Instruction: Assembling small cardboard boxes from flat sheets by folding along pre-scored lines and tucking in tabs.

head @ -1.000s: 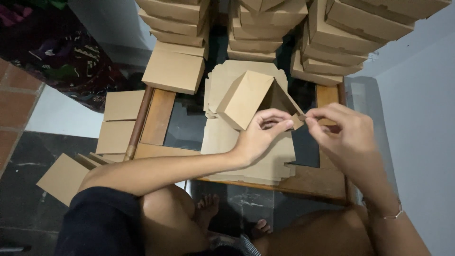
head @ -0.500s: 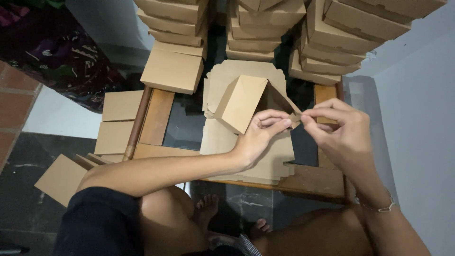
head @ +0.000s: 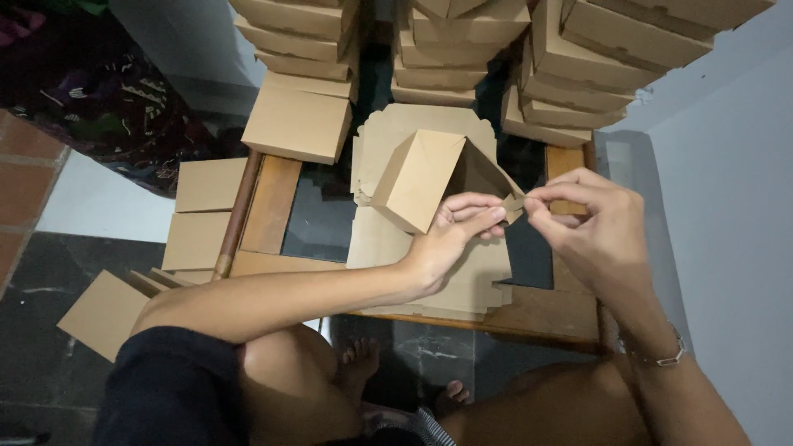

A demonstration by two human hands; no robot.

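My left hand (head: 450, 239) and my right hand (head: 591, 219) are close together now, both pinching the small end flap (head: 514, 203) of the half-folded cardboard box (head: 421, 177). The fingertips of the two hands almost meet on this flap, and each hand is closed on it. Compared with a second ago, the hands sit a little closer to each other and the flap stands more folded in toward the open side of the box (the change is small, and I cannot tell if the tab is already locked). I judge from this that the folding of this end is nearly finished.

The box is lifted and tilted, one closed brown face turned up. Under the box lies a pile of flat cardboard blanks (head: 388, 239) on a low wooden table (head: 545, 310). Behind the box, away from me, stand the stacks of finished boxes (head: 462, 49), and one single box (head: 299, 124) rests just behind and left of it. More flat pieces (head: 206, 186) lie left of the box, beside the table.
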